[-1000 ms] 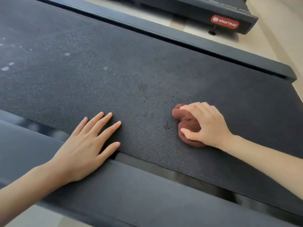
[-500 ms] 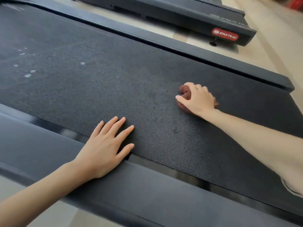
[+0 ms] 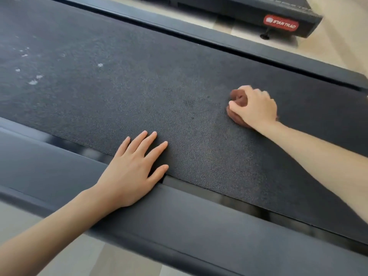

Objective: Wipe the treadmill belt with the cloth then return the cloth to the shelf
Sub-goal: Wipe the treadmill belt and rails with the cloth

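Right hand (image 3: 256, 108) with cloth (image 3: 238, 98) now farther across treadmill belt (image 3: 139, 86), wider gap from left hand (image 3: 131, 172) than half second ago; left hand unmoved.

Head view:
- Right hand: fingers curled round bunched brown cloth, pressing it on belt.
- Left hand: flat, fingers straight and spread, fingertips on belt, palm on near side rail (image 3: 199, 226).
- White specks (image 3: 32, 81) on belt, well left of left hand.
- Far side rail (image 3: 258, 52) beyond right hand; second treadmill's red badge (image 3: 281, 23) farther behind.
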The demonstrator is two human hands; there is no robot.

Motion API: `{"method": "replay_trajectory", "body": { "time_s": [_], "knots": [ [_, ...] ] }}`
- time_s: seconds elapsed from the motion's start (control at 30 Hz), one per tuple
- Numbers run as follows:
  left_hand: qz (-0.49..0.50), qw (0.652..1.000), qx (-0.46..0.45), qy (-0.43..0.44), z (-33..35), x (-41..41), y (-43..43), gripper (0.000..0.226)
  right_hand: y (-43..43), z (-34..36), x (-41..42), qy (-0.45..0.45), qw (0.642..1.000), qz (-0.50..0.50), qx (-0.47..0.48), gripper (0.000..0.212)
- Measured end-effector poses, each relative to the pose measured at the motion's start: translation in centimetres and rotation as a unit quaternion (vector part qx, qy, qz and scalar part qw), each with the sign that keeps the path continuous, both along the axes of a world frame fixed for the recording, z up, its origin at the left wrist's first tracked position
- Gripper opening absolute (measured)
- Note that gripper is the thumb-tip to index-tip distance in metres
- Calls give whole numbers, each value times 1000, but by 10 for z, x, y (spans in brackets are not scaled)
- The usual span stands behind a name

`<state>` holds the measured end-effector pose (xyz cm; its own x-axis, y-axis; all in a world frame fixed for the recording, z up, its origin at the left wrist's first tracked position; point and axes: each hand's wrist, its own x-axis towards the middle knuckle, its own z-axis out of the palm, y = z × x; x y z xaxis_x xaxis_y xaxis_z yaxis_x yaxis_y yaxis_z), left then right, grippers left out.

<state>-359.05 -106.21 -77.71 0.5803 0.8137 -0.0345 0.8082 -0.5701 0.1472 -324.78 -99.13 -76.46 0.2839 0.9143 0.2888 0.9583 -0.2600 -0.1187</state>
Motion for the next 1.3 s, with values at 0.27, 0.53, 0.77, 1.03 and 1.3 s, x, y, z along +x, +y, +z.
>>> {"method": "replay_trajectory", "body": {
  "time_s": [0.27, 0.53, 0.77, 1.03, 1.3],
  "knots": [
    [-3, 1000, 0, -11, 0, -2, 1, 77, -33, -7, -61, -11, 994, 108, 35, 46],
    [-8, 1000, -11, -23, 2, -3, -2, 77, -167, 7, -19, 7, 894, 444, -63, 54],
    [-2, 999, -7, -35, 3, 0, 0, 74, -142, 7, -58, 0, 926, 377, -32, 45],
    [-5, 999, -9, 43, 7, -43, 24, 56, -115, 6, -97, 41, 915, 400, -43, 50],
    [82, 996, -24, -23, 11, -91, 23, 74, -144, 1, -69, 46, 924, 377, -28, 48]
  ]
}}
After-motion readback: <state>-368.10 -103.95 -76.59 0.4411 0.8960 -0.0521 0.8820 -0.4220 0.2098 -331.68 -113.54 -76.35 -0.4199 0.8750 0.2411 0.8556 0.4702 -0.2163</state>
